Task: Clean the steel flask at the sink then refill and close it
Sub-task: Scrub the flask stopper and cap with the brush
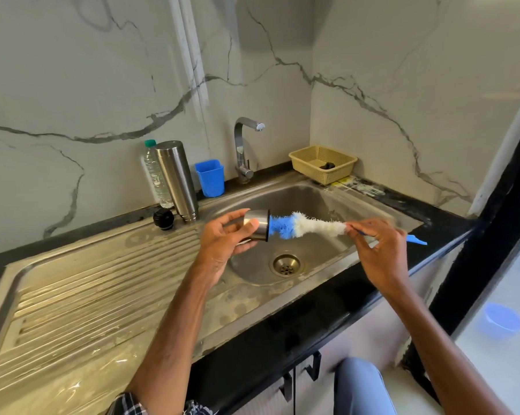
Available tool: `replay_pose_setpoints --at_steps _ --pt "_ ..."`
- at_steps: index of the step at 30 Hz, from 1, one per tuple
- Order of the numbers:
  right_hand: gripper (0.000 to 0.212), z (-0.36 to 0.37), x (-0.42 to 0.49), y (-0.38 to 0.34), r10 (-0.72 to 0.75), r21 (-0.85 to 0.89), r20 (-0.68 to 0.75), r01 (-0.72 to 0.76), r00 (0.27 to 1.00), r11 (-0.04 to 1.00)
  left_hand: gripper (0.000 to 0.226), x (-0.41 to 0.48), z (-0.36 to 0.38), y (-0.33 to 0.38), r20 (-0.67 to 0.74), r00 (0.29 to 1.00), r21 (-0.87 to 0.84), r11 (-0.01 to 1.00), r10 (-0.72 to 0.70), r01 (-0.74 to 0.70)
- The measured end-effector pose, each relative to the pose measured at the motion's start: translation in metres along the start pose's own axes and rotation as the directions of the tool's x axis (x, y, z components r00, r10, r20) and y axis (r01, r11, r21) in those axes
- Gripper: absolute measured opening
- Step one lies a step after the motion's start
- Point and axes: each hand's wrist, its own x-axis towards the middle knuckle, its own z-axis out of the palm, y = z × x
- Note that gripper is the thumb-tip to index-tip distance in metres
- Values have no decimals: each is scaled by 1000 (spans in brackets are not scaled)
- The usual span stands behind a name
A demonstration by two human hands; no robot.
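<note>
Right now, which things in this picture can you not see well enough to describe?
All from the head view:
- Inside of the small steel cup in the left hand: the blue-and-white bottle brush fills its mouth.
- Its handle: mostly covered by the right hand.
- Dark item in the beige plastic basket: too small.
- Clear plastic bottle: partly behind the tall steel flask.
- Blue round object, lower right: blurred.

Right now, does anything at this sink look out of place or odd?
The steel flask seems to stand mouth down on the drainboard, its black stopper loose beside it. White smears streak the black counter beside the yellow basket.
</note>
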Motion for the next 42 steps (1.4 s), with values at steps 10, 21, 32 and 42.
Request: replay_pose_setpoints --at_steps 10,21,32,42 --pt "21 -4 2 -5 36 -22 -10 -36 999 999 57 2 3 1 -35 998 -15 999 49 -49" --pt "21 1 -5 -12 89 21 37 -90 995 996 58 3 -2 -3 -5 993 116 987 114 -113" --pt "20 -6 -4 -12 89 50 34 -90 995 995 45 2 -7 0 79 997 62 998 8 -13" --pt "18 2 -16 -13 70 35 35 -71 997 997 46 1 -7 -4 25 999 19 999 -44 44"
